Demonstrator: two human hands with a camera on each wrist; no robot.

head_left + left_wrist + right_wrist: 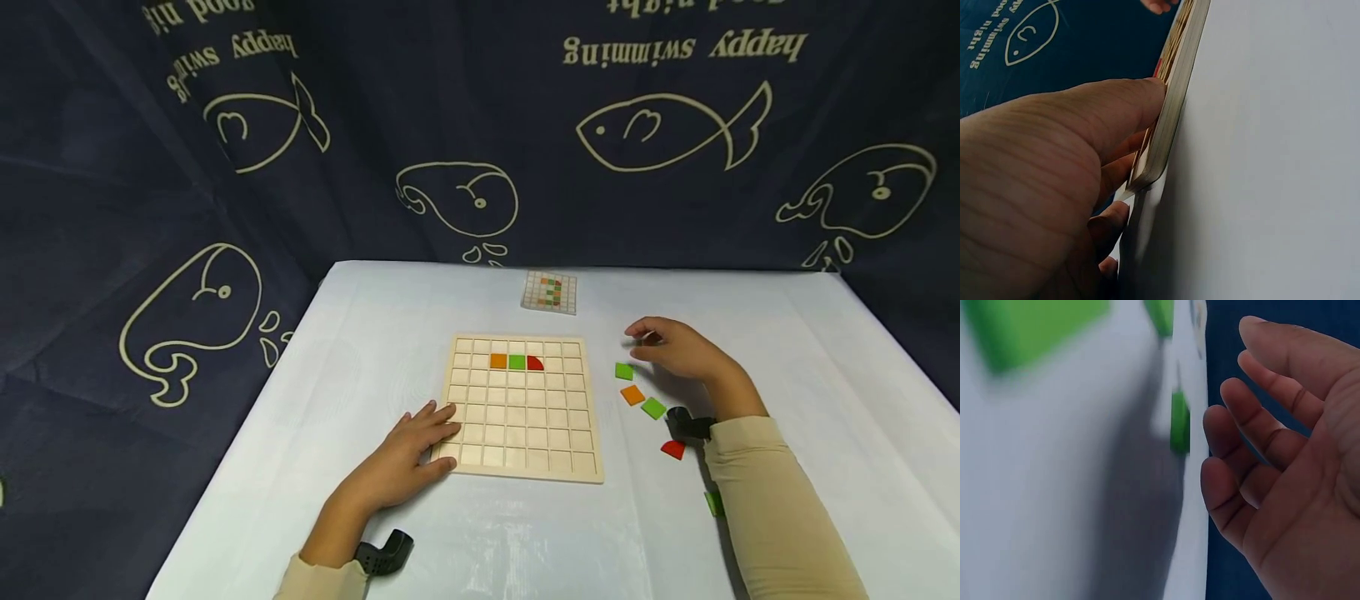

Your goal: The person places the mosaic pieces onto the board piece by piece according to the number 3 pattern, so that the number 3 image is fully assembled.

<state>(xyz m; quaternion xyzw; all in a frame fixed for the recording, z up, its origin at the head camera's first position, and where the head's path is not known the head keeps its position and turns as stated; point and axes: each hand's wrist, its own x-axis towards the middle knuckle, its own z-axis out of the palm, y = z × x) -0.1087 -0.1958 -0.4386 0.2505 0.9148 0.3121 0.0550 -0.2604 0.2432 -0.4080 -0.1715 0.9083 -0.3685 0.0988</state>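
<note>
A dark curtain point(450, 100) printed with whales and fish fills the top of the frame, behind a white-covered table point(360, 350). At lower centre I see the wooden grid board point(517, 417) lying flat between both hands. The left hand point(408, 454) rests over its lower-left edge, fingers spread, presumably to steady it. The right hand point(678, 348), right of centre, hovers with fingers loosely bent, pinching nothing. A patterned grid card point(550, 292) lies at centre above the board, likely placed there for easy viewing. An orange square point(498, 361), a green square point(517, 362) and a red quarter-circle point(535, 363) sit in neighbouring cells; loose tiles point(632, 395) lie right of the board, probably to suit the right hand.
</note>
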